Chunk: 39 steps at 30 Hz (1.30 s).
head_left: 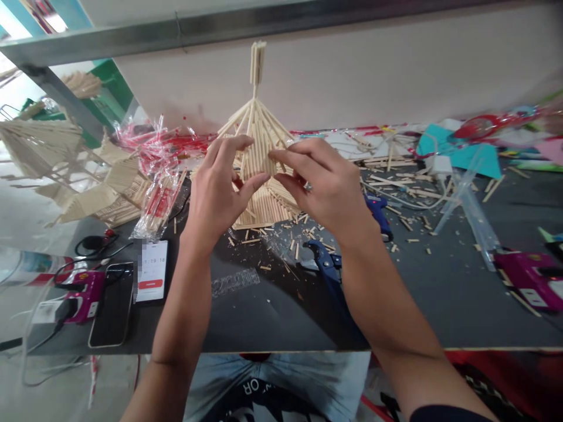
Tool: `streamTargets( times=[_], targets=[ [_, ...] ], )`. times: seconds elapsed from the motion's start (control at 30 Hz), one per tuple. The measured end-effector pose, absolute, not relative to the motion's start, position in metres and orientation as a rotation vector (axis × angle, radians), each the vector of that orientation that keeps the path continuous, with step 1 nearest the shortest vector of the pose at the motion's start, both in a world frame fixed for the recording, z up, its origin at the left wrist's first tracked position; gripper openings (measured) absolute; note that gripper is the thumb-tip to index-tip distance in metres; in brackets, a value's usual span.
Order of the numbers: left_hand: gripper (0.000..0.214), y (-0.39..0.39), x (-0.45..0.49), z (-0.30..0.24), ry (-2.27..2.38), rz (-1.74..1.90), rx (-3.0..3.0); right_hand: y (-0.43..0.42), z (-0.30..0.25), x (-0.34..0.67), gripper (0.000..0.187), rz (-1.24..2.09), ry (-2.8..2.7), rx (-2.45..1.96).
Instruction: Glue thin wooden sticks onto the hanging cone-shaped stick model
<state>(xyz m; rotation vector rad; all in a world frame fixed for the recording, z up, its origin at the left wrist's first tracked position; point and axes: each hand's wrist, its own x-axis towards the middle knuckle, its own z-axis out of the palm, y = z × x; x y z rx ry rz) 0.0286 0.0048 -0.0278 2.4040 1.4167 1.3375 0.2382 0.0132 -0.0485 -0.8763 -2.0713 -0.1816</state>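
Note:
A model built of thin wooden sticks [264, 217] stands on the dark table, with a conical stick roof and a bundled stick post [257, 64] rising from its top. At its front is a panel of wooden sticks [259, 155] laid side by side. My left hand [222, 181] holds the panel at its left side, index finger higher and thumb at the lower edge. From the right, my right hand [325, 184] grips the panel's right edge between fingertips and thumb. Whether the panel is fixed to the roof, I cannot tell.
Blue cutters [328, 269] lie by my right forearm, with a blue glue gun [378, 214] behind. Stick offcuts litter the table. Two phones [152, 272] and a purple power adapter [83, 296] sit left. Another stick model [88, 176] stands farther left. A metal bar [220, 23] crosses above.

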Motion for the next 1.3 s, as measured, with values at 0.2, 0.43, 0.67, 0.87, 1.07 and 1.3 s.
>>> streamTargets(
  times=[0.2, 0.43, 0.67, 0.87, 1.07, 1.3],
  targets=[
    [0.047, 0.004, 0.029, -0.028, 1.398, 1.361, 2.416, 0.009, -0.047, 0.235, 0.035, -0.186, -2.063, -0.909],
    [0.060, 0.005, 0.029, -0.028, 1.343, 1.320, 2.391, 0.008, -0.048, 0.233, 0.034, -0.202, -2.034, -0.930],
    [0.053, 0.007, 0.028, -0.029, 1.372, 1.335, 2.446, 0.005, -0.045, 0.229, 0.034, -0.164, -2.030, -0.965],
    [0.053, 0.006, 0.026, -0.031, 1.383, 1.303, 2.408, 0.002, -0.045, 0.226, 0.030, -0.177, -2.000, -0.989],
    [0.066, 0.006, 0.029, -0.033, 1.347, 1.306, 2.296, 0.003, -0.046, 0.227, 0.031, -0.158, -2.023, -0.954],
    [0.065, 0.007, 0.029, -0.032, 1.328, 1.272, 2.315, 0.004, -0.047, 0.227, 0.030, -0.169, -2.044, -0.961]
  ],
)
